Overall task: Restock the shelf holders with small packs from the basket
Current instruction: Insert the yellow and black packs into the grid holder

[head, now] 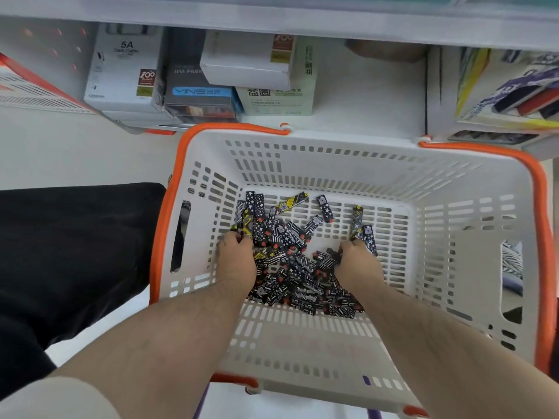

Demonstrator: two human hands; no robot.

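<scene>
A white slotted basket (pixel 438 182) with an orange rim stands below me. On its floor lies a heap of several small black patterned packs (pixel 299 279), some with yellow or star prints and red ends. Both my hands reach down into the heap. My left hand (pixel 237 261) has its fingers curled round a few packs at the heap's left side. At the right side, my right hand (pixel 357 263) curls its fingers round several packs, with one starred pack (pixel 369 237) sticking up past its knuckles. No shelf holders are in view.
Behind the basket a white shelf carries boxes: a white cable box (pixel 124 71), a dark box with a blue label (pixel 199 92), a pale green box (pixel 278 98) and a colourful box (pixel 508 89) at the right. My black-clad leg (pixel 75 252) lies left of the basket.
</scene>
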